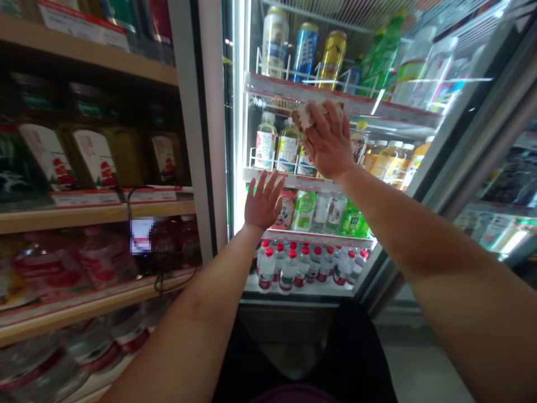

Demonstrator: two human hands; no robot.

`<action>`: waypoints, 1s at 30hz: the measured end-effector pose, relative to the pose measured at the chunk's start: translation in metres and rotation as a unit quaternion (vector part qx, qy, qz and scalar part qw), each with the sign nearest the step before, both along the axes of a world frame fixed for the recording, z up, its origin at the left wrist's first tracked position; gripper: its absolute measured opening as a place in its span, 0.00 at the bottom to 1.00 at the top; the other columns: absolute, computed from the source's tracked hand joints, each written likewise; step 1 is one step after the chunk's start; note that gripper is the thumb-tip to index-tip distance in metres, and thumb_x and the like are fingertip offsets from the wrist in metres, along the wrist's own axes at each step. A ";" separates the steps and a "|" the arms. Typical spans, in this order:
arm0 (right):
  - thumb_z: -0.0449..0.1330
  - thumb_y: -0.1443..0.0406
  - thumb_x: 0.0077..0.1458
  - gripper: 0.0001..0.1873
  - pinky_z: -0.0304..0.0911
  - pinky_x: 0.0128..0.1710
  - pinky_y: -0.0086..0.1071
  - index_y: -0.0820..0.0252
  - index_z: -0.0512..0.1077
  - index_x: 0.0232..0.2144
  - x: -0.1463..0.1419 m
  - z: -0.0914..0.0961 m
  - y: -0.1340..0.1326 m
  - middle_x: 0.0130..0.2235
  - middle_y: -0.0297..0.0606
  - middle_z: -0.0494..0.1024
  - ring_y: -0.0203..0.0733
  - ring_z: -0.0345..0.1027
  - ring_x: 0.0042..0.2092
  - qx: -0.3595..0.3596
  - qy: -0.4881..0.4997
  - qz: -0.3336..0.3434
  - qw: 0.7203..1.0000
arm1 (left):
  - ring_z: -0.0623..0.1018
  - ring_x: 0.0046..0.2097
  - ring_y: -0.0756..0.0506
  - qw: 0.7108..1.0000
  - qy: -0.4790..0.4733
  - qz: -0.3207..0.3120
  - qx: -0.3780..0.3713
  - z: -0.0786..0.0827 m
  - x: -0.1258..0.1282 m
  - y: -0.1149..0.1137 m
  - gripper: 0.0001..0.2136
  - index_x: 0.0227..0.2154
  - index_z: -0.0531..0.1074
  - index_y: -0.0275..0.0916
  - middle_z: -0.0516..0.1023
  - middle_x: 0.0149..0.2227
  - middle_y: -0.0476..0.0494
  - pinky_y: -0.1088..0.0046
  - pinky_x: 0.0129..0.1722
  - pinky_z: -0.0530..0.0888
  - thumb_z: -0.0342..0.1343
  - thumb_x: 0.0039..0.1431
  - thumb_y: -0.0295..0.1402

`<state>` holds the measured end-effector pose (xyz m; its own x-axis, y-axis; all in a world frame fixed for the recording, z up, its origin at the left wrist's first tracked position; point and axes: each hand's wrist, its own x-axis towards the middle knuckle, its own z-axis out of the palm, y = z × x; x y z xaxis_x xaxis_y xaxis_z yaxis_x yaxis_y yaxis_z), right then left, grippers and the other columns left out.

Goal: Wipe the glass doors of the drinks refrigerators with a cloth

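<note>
My right hand (pixel 329 140) is pressed over a crumpled, light-brown patterned cloth (pixel 305 118), at the height of the rail below the top shelf of a lit drinks fridge. The cloth sticks out past my fingers on the left and above. My left hand (pixel 263 202) is raised lower down, fingers spread, near the left side of the fridge front. It holds nothing. Glass seems to lie between my hands and the drinks, but I cannot tell whether the left palm touches it. Behind my hands stand tea bottles (pixel 265 143) and green cartons (pixel 304 210).
Cans (pixel 305 51) and green bottles stand on the fridge's top shelf. Several red-capped water bottles (pixel 288 271) fill its bottom. A metal door frame (pixel 453 190) runs along the right. At left, a wooden shelf (pixel 96 215) bears bottles, a small lit screen (pixel 141 235) and a dark cable.
</note>
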<state>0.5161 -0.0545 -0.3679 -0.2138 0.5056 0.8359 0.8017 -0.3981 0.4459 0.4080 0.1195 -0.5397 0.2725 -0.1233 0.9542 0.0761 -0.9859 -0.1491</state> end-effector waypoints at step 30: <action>0.49 0.64 0.68 0.28 0.38 0.73 0.56 0.51 0.56 0.68 -0.011 -0.179 0.005 0.69 0.34 0.59 0.50 0.43 0.72 -0.074 0.073 0.028 0.994 | 0.38 0.73 0.41 0.994 0.060 -0.038 -0.082 0.003 -0.003 -0.005 0.27 0.69 0.54 0.46 0.50 0.72 0.47 0.47 0.72 0.36 0.42 0.69 0.39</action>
<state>0.5049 -0.0497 -0.5467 -0.1278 0.6160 0.7773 0.8813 -0.2889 0.3739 0.4047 0.1145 -0.5366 0.3812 0.0071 0.9245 -0.0074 -0.9999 0.0107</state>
